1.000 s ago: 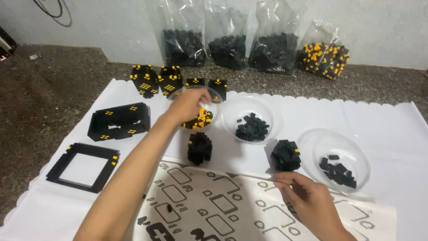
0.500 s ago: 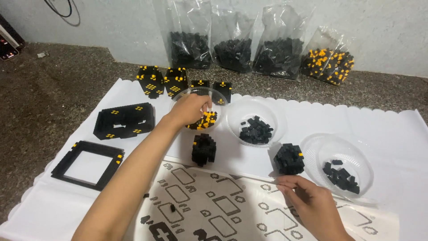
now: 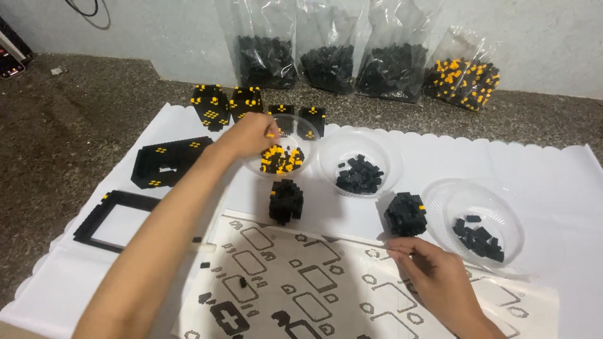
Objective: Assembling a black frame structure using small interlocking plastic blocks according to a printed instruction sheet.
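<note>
Two hands work over the sheet: left hand (image 3: 251,134) pinches a yellow brick (image 3: 272,134) above the bowl of yellow-black bricks (image 3: 281,160); right hand (image 3: 433,276), fingers curled and empty, rests just below a black block cluster (image 3: 405,213).

One camera sat on the person's head and looked forward and steeply down over a white sheet (image 3: 553,182) spread on a speckled floor (image 3: 69,132). It stood close enough that both forearms entered from the bottom edge, the left hand (image 3: 248,135) reaching out to mid-frame and the right hand (image 3: 433,270) low and near the lens. The far edge of the view reached a pale wall (image 3: 157,31) with clear bags (image 3: 326,44) leaning against it. The view tilted slightly, so the wall's base ran lower toward the right. No second view was there to share any part of the scene.
</note>
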